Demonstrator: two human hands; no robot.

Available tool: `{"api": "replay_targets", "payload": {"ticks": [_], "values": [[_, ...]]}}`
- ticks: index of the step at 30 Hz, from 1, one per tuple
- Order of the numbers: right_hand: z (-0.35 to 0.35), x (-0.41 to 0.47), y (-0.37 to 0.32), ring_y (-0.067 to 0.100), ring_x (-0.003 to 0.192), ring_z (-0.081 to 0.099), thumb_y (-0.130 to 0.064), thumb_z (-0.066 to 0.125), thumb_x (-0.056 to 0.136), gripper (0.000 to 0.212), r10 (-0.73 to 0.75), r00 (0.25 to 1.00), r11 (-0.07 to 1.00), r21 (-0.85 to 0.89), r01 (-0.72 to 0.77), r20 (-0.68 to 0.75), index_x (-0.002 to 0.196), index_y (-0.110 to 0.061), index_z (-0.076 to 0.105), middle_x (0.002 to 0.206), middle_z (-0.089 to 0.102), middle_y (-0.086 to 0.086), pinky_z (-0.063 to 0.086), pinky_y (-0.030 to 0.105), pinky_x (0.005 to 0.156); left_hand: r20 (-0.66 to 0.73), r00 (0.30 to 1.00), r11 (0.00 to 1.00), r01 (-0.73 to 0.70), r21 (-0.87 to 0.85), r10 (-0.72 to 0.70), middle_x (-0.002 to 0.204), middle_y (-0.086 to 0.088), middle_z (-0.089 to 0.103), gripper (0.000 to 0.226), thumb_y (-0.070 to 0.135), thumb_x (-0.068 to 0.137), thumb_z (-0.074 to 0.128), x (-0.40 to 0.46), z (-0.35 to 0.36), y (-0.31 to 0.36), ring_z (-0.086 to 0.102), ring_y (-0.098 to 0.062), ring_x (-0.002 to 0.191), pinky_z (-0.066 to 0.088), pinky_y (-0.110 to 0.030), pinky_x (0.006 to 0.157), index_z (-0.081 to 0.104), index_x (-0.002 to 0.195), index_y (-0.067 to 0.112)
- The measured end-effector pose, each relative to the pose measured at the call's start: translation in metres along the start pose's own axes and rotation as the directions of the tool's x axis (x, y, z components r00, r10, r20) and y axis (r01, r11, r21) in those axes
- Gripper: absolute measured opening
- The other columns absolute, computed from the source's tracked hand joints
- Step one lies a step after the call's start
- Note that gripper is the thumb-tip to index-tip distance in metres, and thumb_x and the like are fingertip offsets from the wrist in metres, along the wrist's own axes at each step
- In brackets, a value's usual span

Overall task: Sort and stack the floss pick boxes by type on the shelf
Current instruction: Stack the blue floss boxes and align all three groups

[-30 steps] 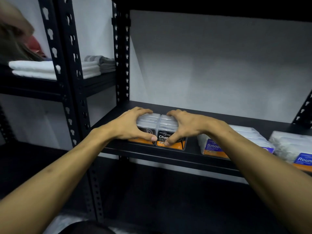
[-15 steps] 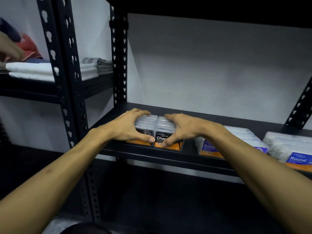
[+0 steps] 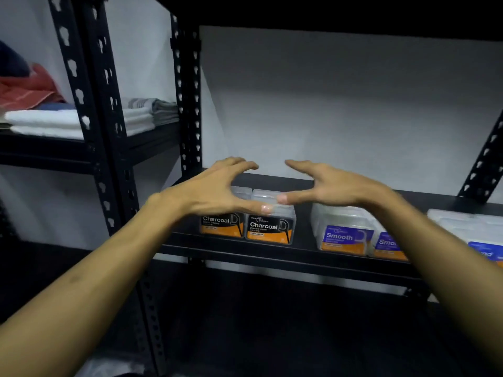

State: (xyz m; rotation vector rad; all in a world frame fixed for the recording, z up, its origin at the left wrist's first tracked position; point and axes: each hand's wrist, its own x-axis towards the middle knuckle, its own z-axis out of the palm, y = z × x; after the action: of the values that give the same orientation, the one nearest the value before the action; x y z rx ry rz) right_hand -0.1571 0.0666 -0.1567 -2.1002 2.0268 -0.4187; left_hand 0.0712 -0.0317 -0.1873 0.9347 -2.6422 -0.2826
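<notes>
Your left hand (image 3: 215, 190) and right hand (image 3: 330, 186) hover just above the Charcoal boxes (image 3: 249, 225), fingers spread and loosely arched, holding nothing; whether a thumb tip brushes a lid you cannot tell. On the shelf (image 3: 272, 253) the sorting looks largely done: the two Charcoal boxes sit side by side and touching at the left, the Smooth boxes (image 3: 351, 235) form their own group a little apart to the right, and a third blue-labelled group (image 3: 473, 232) lies at the far right, its label cut off by your arm. What seems left is a check for stray boxes out of view and perhaps squaring the rows.
</notes>
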Motion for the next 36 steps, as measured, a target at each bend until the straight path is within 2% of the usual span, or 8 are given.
{"api": "replay_targets", "payload": {"ticks": [5,11,17,21,25,30,33,36], "values": [[-0.023,-0.036,0.048,0.020,0.143,0.036,-0.077,0.051,0.072,0.095,0.133,0.991,0.989,-0.054,-0.134,-0.022,0.154,-0.035,0.027,0.162,0.028,-0.008,0.033,0.040,0.112,0.040,0.995,0.991,-0.091,0.099,0.088,0.165,0.004,0.016,0.112,0.095,0.063,0.050,0.015,0.017,0.038,0.005,-0.014,0.153,0.010,-0.052,0.123,0.023,0.154,0.036],[-0.012,-0.061,0.090,0.020,0.143,0.036,-0.073,0.025,0.088,0.078,0.215,0.975,0.974,-0.056,-0.219,-0.058,0.154,-0.032,0.029,0.161,0.031,-0.004,0.029,0.043,0.114,0.014,0.996,0.989,-0.093,0.114,0.092,0.163,0.000,0.026,0.092,0.083,0.085,0.005,0.041,0.046,0.072,0.006,-0.019,0.154,-0.002,-0.051,0.123,0.028,0.155,0.029],[-0.029,-0.081,0.120,0.017,0.140,0.039,-0.072,0.064,0.070,0.105,0.265,0.963,0.963,0.023,-0.267,0.057,0.157,-0.033,0.019,0.163,0.025,-0.005,0.036,0.028,0.103,0.180,0.968,0.976,-0.196,0.096,0.177,0.162,-0.002,0.026,0.111,0.083,0.070,0.058,0.069,0.058,0.130,0.017,-0.023,0.150,0.018,-0.045,0.122,0.022,0.156,0.023],[-0.032,-0.086,0.140,0.012,0.138,0.038,-0.058,0.088,0.058,0.124,0.268,0.952,0.962,0.007,-0.272,0.146,0.157,-0.031,0.019,0.160,0.029,-0.008,0.033,0.026,0.110,0.279,0.951,0.985,-0.157,0.069,0.132,0.158,0.001,0.036,0.124,0.078,0.058,0.075,0.092,0.067,0.144,0.038,-0.021,0.142,0.036,-0.041,0.115,0.022,0.155,0.022],[-0.028,-0.082,0.142,0.008,0.121,0.048,-0.047,0.089,0.063,0.115,0.223,0.968,0.974,0.019,-0.226,0.118,0.156,-0.023,0.026,0.151,0.042,-0.007,0.039,0.017,0.094,0.268,0.953,0.985,-0.163,0.059,0.141,0.126,0.006,0.063,0.097,0.073,0.057,0.079,0.102,0.079,0.143,0.061,-0.015,0.108,0.052,-0.037,0.094,0.046,0.136,0.027],[-0.027,-0.082,0.143,0.008,0.104,0.056,-0.043,0.088,0.066,0.094,0.195,0.976,0.981,0.003,-0.196,0.092,0.145,-0.022,0.042,0.124,0.052,-0.011,0.045,0.014,0.080,0.240,0.955,0.980,-0.192,0.057,0.173,0.106,0.010,0.062,0.083,0.072,0.058,0.079,0.102,0.081,0.143,0.060,-0.013,0.092,0.051,-0.030,0.078,0.052,0.123,0.028],[-0.026,-0.080,0.146,0.008,0.103,0.056,-0.046,0.088,0.065,0.097,0.194,0.976,0.981,0.002,-0.195,0.095,0.146,-0.024,0.040,0.130,0.052,-0.008,0.047,0.017,0.084,0.249,0.956,0.982,-0.179,0.062,0.159,0.124,0.005,0.062,0.097,0.072,0.059,0.079,0.103,0.081,0.143,0.059,-0.015,0.104,0.051,-0.031,0.088,0.045,0.137,0.026],[-0.029,-0.083,0.151,0.010,0.130,0.042,-0.061,0.085,0.060,0.116,0.185,0.978,0.983,-0.006,-0.185,0.092,0.155,-0.029,0.026,0.151,0.037,-0.007,0.038,0.025,0.104,0.219,0.963,0.981,-0.176,0.085,0.154,0.151,0.001,0.045,0.120,0.078,0.057,0.074,0.101,0.080,0.147,0.045,-0.019,0.134,0.041,-0.035,0.108,0.027,0.154,0.024]]}}
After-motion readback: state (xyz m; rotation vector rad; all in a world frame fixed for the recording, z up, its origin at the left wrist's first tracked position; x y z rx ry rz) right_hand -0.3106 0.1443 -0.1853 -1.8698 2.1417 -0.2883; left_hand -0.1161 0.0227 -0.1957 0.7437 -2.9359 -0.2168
